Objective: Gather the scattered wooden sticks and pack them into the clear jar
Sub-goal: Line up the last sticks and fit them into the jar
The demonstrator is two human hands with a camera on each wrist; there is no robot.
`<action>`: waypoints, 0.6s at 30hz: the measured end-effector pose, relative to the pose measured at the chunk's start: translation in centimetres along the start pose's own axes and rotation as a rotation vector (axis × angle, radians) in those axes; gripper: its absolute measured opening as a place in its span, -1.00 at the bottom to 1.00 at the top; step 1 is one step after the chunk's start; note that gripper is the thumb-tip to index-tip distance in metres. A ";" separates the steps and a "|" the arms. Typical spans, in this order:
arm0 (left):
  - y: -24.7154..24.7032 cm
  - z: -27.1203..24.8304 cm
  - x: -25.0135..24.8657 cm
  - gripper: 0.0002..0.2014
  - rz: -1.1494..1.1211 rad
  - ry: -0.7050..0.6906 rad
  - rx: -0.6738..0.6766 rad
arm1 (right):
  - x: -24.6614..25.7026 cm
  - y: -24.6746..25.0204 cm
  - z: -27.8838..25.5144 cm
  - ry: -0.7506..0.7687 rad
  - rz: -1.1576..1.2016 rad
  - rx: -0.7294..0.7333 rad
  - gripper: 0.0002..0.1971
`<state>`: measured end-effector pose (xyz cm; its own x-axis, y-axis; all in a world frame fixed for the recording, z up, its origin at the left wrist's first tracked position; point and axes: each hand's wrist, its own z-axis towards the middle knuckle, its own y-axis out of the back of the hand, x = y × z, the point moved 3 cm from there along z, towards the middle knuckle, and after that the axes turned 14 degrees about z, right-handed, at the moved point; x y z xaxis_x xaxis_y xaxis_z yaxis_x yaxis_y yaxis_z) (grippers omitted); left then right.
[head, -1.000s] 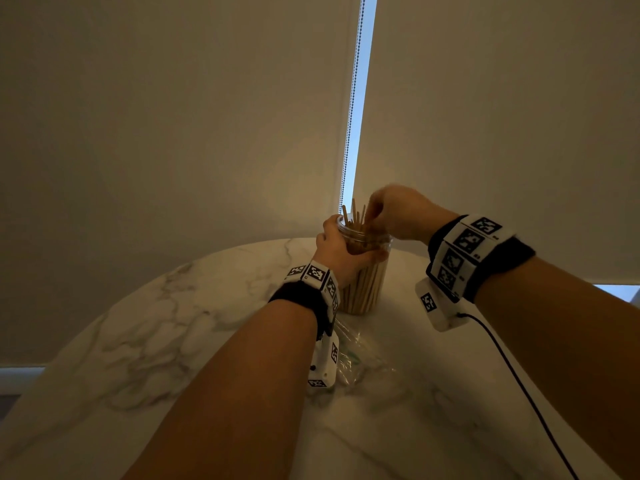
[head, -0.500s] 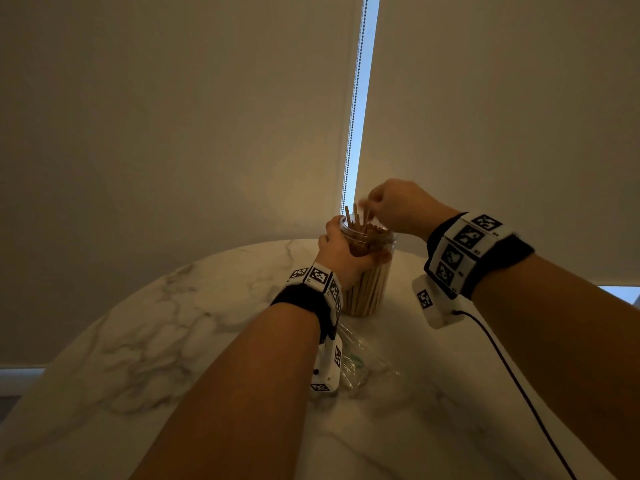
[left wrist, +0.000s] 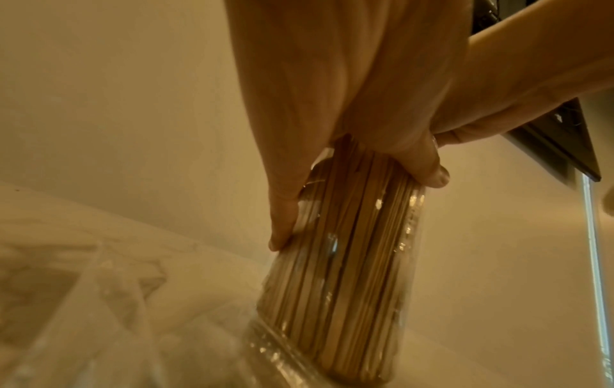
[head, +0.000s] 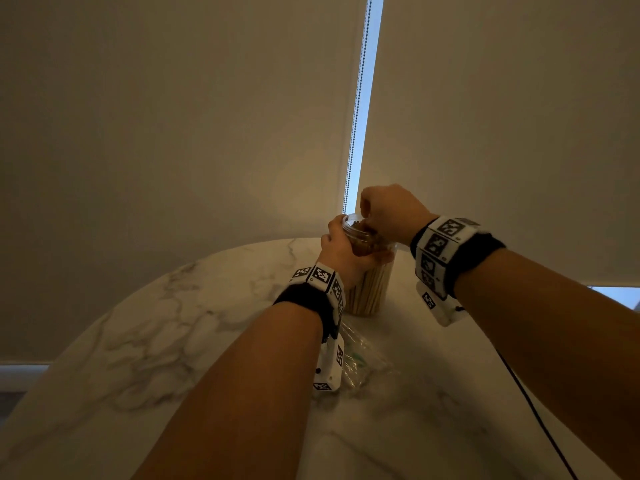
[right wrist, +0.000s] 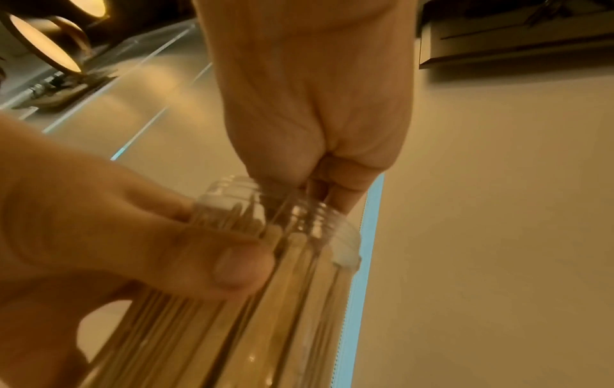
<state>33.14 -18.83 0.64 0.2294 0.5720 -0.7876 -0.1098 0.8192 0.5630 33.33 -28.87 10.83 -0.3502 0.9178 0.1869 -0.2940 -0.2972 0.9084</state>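
Where it stands upright on the marble bench (head: 145,341), near the far edge, the jar (head: 372,289) is packed with sticks (left wrist: 345,275). They stand on end, side by side, and fill the body from base to shoulder. The jar is clear plastic with a threaded neck (right wrist: 319,218) and an open mouth; no lid shows. The sticks are flat, pale wood, of like length, their tops reaching up into the neck. In the head view their ends show dark brown at the mouth.

A crumpled clear bag (head: 360,358) lies on the bench just on the near side of the jar, under the left wrist. What it holds cannot be told.

The left hand (head: 341,252) has the jar by its upper part: the grip is curled round the shoulder, thumb (right wrist: 232,265) across the near face and fingers (left wrist: 282,223) down the far side. The forearm reaches forward over the bench, wrist bent up.

The right hand (head: 388,211) is over the mouth, knuckles up, wrist above the rim. Its fingers (right wrist: 339,183) are bunched together and point down into the neck, their tips among the stick ends. The grip is nearly closed. Whether it pinches a stick or merely presses on the tops cannot be told, as the tips are hidden behind the neck.

Both wrists carry black bands with marker tiles; a cable (head: 540,410) runs back from the right one.
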 end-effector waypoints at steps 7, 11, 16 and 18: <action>0.0 0.0 0.1 0.12 0.009 -0.007 0.007 | -0.1 2.2 -0.1 -0.163 0.205 0.328 -0.78; 0.2 -0.3 -0.1 0.14 0.012 -0.003 -0.004 | 0.0 0.7 0.2 -0.058 0.016 0.182 -0.83; 0.1 -0.3 -0.1 0.14 0.014 0.009 0.014 | 0.3 2.0 0.1 -0.098 0.078 0.336 -0.71; 0.1 -0.2 -0.1 0.14 -0.002 0.013 0.009 | -0.1 2.9 -0.1 -0.178 0.287 0.423 -0.63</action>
<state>32.91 -18.77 0.69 0.2168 0.5706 -0.7921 -0.1008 0.8201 0.5633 32.40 -29.83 13.35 -0.1966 0.8569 0.4765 0.1878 -0.4441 0.8761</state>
